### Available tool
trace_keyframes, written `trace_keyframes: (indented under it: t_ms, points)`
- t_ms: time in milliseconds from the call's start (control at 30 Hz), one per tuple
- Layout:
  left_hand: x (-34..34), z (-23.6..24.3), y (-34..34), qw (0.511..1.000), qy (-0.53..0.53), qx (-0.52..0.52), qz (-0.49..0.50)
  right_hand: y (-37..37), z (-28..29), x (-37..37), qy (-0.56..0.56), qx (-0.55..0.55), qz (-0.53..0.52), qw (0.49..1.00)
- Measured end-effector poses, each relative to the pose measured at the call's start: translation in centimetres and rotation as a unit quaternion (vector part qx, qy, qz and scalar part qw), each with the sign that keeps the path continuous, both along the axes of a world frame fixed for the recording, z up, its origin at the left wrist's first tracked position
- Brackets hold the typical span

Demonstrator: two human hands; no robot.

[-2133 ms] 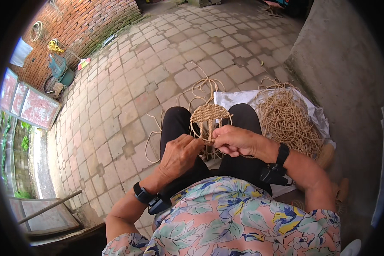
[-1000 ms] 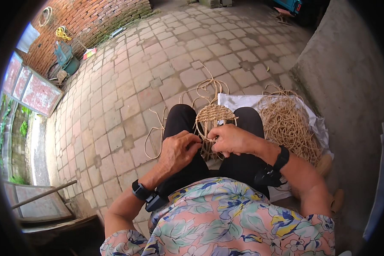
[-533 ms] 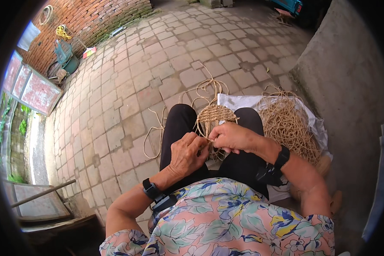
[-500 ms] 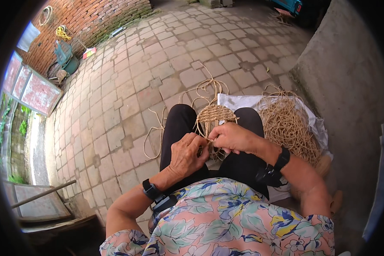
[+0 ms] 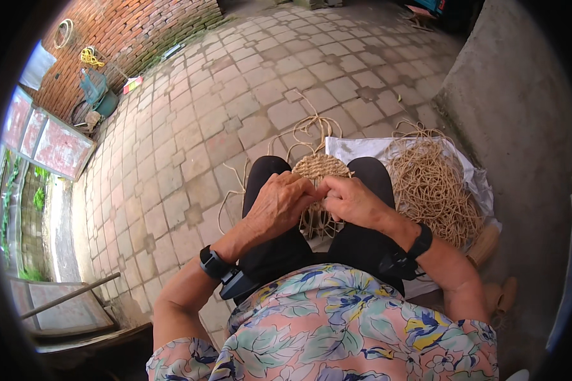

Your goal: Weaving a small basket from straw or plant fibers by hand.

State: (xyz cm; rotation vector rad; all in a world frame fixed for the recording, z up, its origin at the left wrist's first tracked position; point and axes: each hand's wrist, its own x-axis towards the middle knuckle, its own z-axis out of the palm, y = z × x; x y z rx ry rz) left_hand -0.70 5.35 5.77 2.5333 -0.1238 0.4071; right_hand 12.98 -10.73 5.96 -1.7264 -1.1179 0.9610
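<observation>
Between my knees lies a woven straw-rope piece (image 5: 321, 165), tan, with a rounded far end and loose cords hanging from its near side. My left hand (image 5: 279, 197) is closed at its near edge, fingers bent over the cords. Right against it, my right hand (image 5: 349, 198) is closed too, thumb and fingers pinched together. The fingertips of both hands meet over the weave and cover the strands they grip. Below the hands, loose cords (image 5: 320, 223) hang down between my thighs.
A big heap of tan rope (image 5: 432, 184) rests on a white sheet (image 5: 356, 150) to my right, beside a concrete wall (image 5: 521, 114). Stray cord (image 5: 225, 203) lies on the paving left of my knee. A green bucket (image 5: 105, 101) stands far left by the brick wall.
My left hand has moved up and forward to the weave's near edge. My right hand has shifted slightly right, and both hands now cover more of the weave.
</observation>
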Motion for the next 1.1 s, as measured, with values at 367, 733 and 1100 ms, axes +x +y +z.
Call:
trace_keyframes:
  t_ms: [367,733,1100]
  points:
    - [-0.3,0.3,-1.4,0.996,-0.032,0.059,0.056,-1.2,-0.8,1.5,-0.036,0.076,-0.061,0.995]
    - [0.9,1.1,-1.7,0.978,0.155,0.114,0.079,0.1,-1.7,1.5,-0.214,0.025,-0.066,0.974]
    - [0.5,-0.5,-0.2,0.939,0.259,-0.225,0.024,1.5,1.6,3.1,-0.057,-0.212,0.159,0.963]
